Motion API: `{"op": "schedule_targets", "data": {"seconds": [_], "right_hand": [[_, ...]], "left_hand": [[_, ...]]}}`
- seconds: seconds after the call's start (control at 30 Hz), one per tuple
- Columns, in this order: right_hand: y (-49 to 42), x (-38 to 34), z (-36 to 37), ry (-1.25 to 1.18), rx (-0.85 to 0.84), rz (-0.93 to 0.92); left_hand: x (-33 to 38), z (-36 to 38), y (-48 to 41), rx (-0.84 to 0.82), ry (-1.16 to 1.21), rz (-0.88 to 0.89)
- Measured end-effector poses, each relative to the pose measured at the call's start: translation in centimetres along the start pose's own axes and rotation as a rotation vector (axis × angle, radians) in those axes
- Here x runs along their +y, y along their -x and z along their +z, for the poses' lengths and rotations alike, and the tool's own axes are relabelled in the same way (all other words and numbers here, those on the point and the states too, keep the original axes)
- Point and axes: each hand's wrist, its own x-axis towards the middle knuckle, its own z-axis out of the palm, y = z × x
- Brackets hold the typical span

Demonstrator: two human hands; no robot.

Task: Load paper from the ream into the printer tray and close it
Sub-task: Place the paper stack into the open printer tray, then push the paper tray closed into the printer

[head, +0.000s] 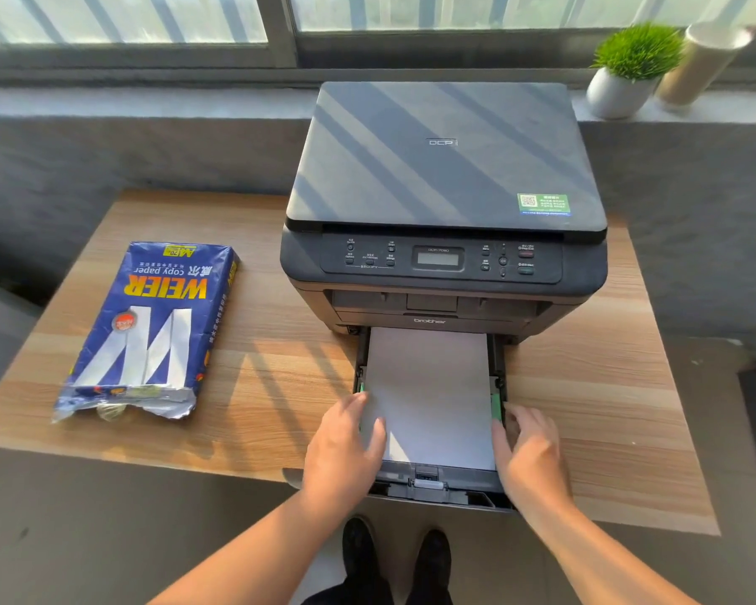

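A dark grey printer (pixel 446 189) stands on the wooden table (pixel 258 369), and its paper tray (pixel 437 491) is pulled out toward me over the table's front edge. A stack of white paper (pixel 433 395) lies flat in the tray between green side guides (pixel 496 406). My left hand (pixel 345 447) rests on the paper's left edge, fingers spread. At the tray's right side, the fingers of my right hand (pixel 527 451) touch the paper's edge by the guide. A blue ream wrapper (pixel 149 325), torn open at its near end, lies on the table to the left.
A small potted green plant (pixel 629 67) and a beige cylinder (pixel 699 63) stand on the window sill behind the printer at the right. My shoes (pixel 393 556) show on the floor below the tray. Bare tabletop lies between ream and printer.
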Motion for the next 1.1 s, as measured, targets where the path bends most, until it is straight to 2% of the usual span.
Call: {"op": "schedule_targets", "data": {"seconds": [0.07,0.1,0.17,0.27,0.37,0.53,0.7,0.83,0.9,1.0,1.1], "right_hand": [[3.6,-0.9,-1.5,0.062,0.027,-0.412],[5.7,-1.2,-1.9,0.096,0.011,-0.565],[9.0,-1.2,-1.4,0.148,-0.050,-0.739],[10.4,-0.2,0.5,0.253,-0.094,-0.748],[9.8,-0.3,1.4,0.297,-0.088,-0.703],[9.1,-1.2,1.2,0.329,-0.136,-0.665],[5.9,-2.7,0.4,0.402,-0.282,-0.627],[0.8,-5.0,0.5,0.425,-0.313,-0.502],[-2.1,-6.8,0.6,0.468,-0.303,-0.477],[-6.6,-9.0,0.9,0.494,-0.363,-0.347],[-9.0,-10.1,1.0,0.451,-0.386,-0.300]], "left_hand": [[-0.4,-1.0,2.9,0.030,-0.049,0.436],[-0.7,-1.0,4.6,-0.003,-0.054,0.590],[-1.8,0.0,7.6,-0.077,-0.088,0.734],[-3.0,2.1,9.6,-0.186,-0.173,0.683],[-3.1,2.4,9.2,-0.204,-0.205,0.590],[-3.0,2.3,8.0,-0.256,-0.231,0.586],[-2.0,2.0,4.5,-0.318,-0.302,0.559],[-0.4,1.8,-1.0,-0.258,-0.327,0.546],[0.0,2.2,-3.8,-0.257,-0.321,0.498],[1.4,2.0,-7.1,-0.293,-0.270,0.361],[3.1,1.4,-9.8,-0.315,-0.254,0.249]]}}
